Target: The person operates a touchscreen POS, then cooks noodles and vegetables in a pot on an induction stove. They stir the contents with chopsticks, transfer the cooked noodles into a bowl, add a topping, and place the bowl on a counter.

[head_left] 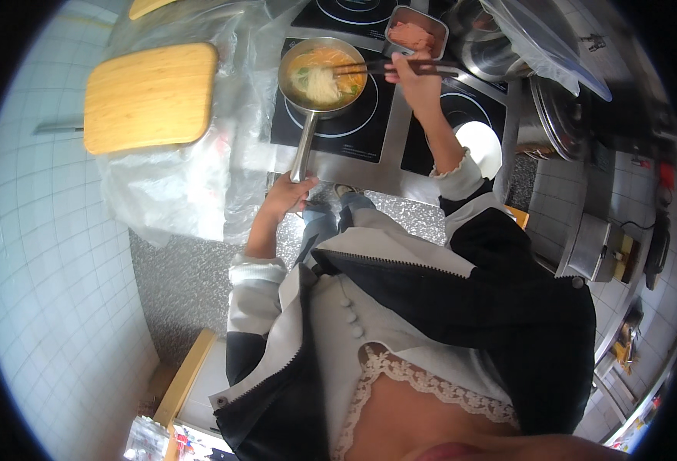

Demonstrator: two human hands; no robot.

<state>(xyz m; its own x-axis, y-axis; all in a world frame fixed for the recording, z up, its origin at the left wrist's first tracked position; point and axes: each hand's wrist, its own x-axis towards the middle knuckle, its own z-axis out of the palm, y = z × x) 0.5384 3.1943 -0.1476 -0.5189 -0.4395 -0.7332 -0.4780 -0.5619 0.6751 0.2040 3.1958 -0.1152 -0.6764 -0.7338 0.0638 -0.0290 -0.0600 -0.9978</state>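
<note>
A steel saucepan [287,71] stands on a black induction hob [374,137]. Its long metal handle [304,146] points toward me, and my left hand [285,194] is closed round the handle's end. Inside the pan lie pale noodles [319,86] in an orange broth with bits of green. My right hand [417,83], above the hob's right side, grips dark chopsticks [377,67]. Their tips reach into the pan at the noodles. Just beyond that hand sits a rectangular metal container [393,27] holding pinkish slices [413,36] that look like meat.
A wooden cutting board [150,96] rests on clear plastic sheeting [171,184] left of the hob. White round dish [479,148] lies near my right forearm. Large steel pots [480,50] and a lidded pot [557,115] crowd the right. A tiled wall [38,230] bounds the left.
</note>
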